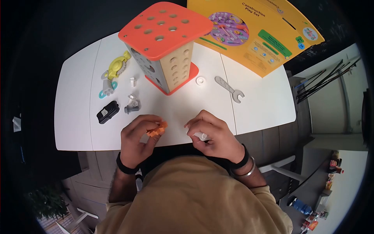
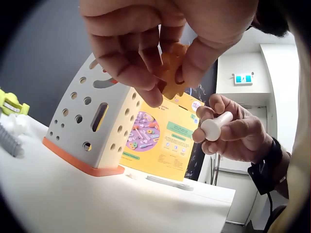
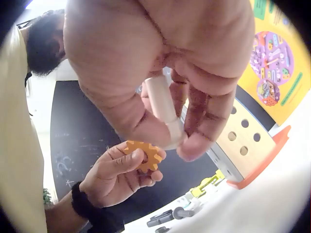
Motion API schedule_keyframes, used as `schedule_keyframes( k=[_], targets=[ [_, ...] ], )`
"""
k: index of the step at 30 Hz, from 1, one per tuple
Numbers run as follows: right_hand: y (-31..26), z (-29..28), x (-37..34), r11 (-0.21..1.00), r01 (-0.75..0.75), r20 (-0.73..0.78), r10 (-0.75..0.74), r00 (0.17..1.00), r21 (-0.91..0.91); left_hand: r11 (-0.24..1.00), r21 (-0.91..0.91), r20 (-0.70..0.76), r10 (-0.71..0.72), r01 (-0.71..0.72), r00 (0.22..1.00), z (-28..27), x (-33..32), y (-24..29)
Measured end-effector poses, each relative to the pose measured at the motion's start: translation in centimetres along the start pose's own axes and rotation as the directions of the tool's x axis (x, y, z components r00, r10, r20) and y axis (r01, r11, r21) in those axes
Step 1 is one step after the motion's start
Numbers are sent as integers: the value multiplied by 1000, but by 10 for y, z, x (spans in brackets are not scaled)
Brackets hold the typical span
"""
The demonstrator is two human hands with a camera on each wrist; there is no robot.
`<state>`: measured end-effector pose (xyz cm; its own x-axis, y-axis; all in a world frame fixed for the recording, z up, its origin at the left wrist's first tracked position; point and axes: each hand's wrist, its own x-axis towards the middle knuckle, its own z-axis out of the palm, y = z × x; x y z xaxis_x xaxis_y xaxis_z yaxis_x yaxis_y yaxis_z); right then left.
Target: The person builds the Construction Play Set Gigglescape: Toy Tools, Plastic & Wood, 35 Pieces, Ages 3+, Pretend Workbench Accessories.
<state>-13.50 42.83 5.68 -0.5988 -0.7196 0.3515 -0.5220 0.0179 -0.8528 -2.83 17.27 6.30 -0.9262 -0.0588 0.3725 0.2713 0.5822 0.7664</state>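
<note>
A person's left hand (image 1: 136, 138) pinched an orange gear (image 1: 157, 130) above the desk's (image 1: 269, 113) near edge, thumb on one face, curled fingers behind the other. Across from me, the right hand (image 1: 214, 134) curled around a white peg (image 3: 163, 104), its broad end at the thumb and fingertips, its shaft running back toward the palm. Gear and peg were apart. A gray wrench (image 1: 230, 89) lay between a red-topped box (image 1: 177, 43) and the desk's right edge.

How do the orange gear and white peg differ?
The gear is flat and toothed; the peg has a round shaft and wider head. The gear is orange, the peg white. The left hand holds the gear, the right hand the peg. Both are off the table.
</note>
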Motion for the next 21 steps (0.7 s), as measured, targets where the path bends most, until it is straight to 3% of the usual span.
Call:
schedule_keyframes(
  k=[8,11,13,16,21],
  targets=[
    [-9,1,-2,997,-69,-83,66,994,-44,999,-28,-11,-30,30,999,5,2,6],
    [-10,5,-1,999,-45,-20,45,999,-17,999,-32,-14,-25,24,1000,9,3,9],
    [-5,8,-1,999,47,16,-47,999,-9,998,-42,-17,-39,38,999,11,3,13],
    [-5,6,2,993,111,-1,-111,994,-51,998,-32,-5,-49,48,999,9,4,16],
    [-9,7,-2,998,59,50,-59,997,1,998,-40,32,-55,56,998,11,3,17]
  ],
)
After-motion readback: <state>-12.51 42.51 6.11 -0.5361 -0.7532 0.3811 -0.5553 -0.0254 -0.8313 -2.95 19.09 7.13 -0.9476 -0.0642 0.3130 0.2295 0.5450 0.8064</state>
